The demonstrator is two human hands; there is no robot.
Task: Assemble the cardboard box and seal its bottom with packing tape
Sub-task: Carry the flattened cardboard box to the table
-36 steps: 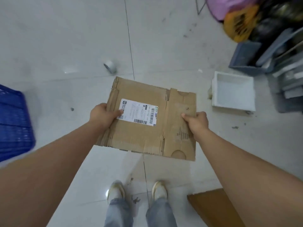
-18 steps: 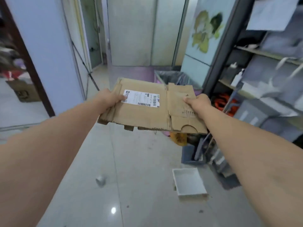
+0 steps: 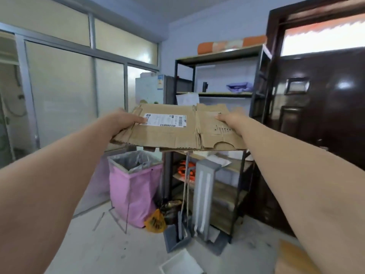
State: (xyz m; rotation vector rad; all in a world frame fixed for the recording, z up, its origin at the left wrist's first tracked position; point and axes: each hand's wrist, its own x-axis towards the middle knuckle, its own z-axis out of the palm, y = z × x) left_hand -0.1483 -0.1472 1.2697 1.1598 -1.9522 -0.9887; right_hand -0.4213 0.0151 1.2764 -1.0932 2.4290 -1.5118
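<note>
A flattened brown cardboard box (image 3: 177, 137) is held out in front of me at chest height, nearly level. It carries a white shipping label with a barcode on its upper face. My left hand (image 3: 123, 120) grips its left edge, thumb on the label's corner. My right hand (image 3: 232, 119) grips the right edge, thumb on top. The roll of packing tape is out of view.
Behind the box stands a dark metal shelf unit (image 3: 254, 119) with clutter. A pink-lined bin (image 3: 134, 196) sits left of it, an orange bag (image 3: 155, 223) and a grey dustpan (image 3: 175, 240) at its foot. A white foam tray (image 3: 180, 264) lies on the floor. A dark door (image 3: 325, 115) is at right.
My view has swung up from the floor to the room ahead. Both hands keep the same grip on the flat box, which has come up level. The tape roll has left the view.
</note>
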